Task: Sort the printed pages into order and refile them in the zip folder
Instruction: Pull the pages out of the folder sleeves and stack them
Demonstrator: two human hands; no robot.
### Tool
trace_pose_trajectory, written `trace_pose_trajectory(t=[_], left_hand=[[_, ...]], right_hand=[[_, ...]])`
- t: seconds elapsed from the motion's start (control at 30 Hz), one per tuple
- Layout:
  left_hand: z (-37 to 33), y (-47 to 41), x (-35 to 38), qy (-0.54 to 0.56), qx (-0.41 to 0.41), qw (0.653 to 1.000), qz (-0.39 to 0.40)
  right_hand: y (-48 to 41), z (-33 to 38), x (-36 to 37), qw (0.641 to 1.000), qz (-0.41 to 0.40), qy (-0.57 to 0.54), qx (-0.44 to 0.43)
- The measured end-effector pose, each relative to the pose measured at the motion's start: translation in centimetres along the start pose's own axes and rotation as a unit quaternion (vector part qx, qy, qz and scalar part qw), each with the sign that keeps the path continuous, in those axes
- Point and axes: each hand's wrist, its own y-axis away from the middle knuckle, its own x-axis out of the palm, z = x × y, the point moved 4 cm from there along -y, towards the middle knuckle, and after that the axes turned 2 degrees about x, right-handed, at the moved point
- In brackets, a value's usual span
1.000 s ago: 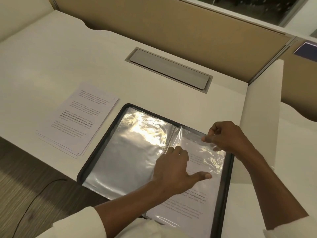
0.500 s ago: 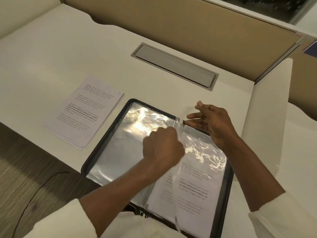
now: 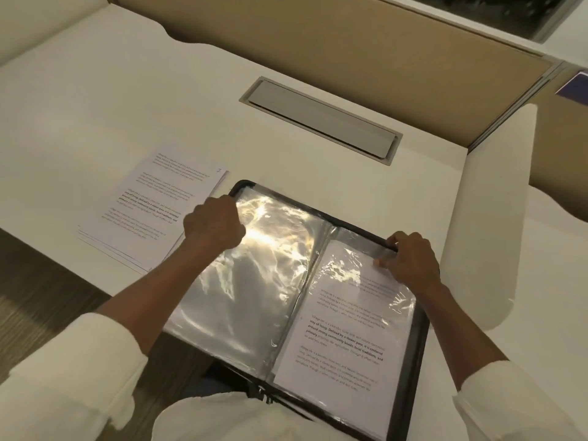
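Observation:
The black zip folder [image 3: 413, 351] lies open at the desk's near edge, its clear plastic sleeves spread flat. A printed page [image 3: 337, 338] sits inside the right-hand sleeve. The left-hand sleeve [image 3: 254, 275] shows no page, only glare. My left hand [image 3: 213, 222] grips the folder's far left corner. My right hand [image 3: 409, 262] pinches the top edge of the right sleeve at the folder's far rim. A stack of printed pages [image 3: 149, 206] rests on the desk to the left of the folder, apart from both hands.
A grey cable hatch [image 3: 321, 117] is set into the white desk [image 3: 95, 116] behind the folder. Tan partition panels [image 3: 318, 36] close off the back. A white divider [image 3: 490, 218] stands to the right. Dark floor shows at lower left.
A sleeve has been turned over to the left and now lies flat. My left hand went from the folder's middle to its far left corner. My right hand closed on the right sleeve's top edge.

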Motion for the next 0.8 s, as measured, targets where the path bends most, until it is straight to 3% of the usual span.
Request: trace_pose_trajectory(t=[0.23, 0.6, 0.8], left_hand=[[2.2, -1.6, 4.0, 0.021, -0.031, 0.999, 0.029], [3.7, -1.9, 6.6, 0.023, -0.068, 0.997, -0.017], [3.2, -1.6, 6.3, -0.072, -0.046, 0.994, -0.063]], right_hand=[[-0.2, -1.5, -0.8, 0.996, 0.008, 0.093, 0.011], [-0.4, -1.5, -1.2, 0.988, 0.028, 0.134, 0.064], [-0.2, -1.7, -1.8, 0.992, -0.021, 0.118, 0.039]])
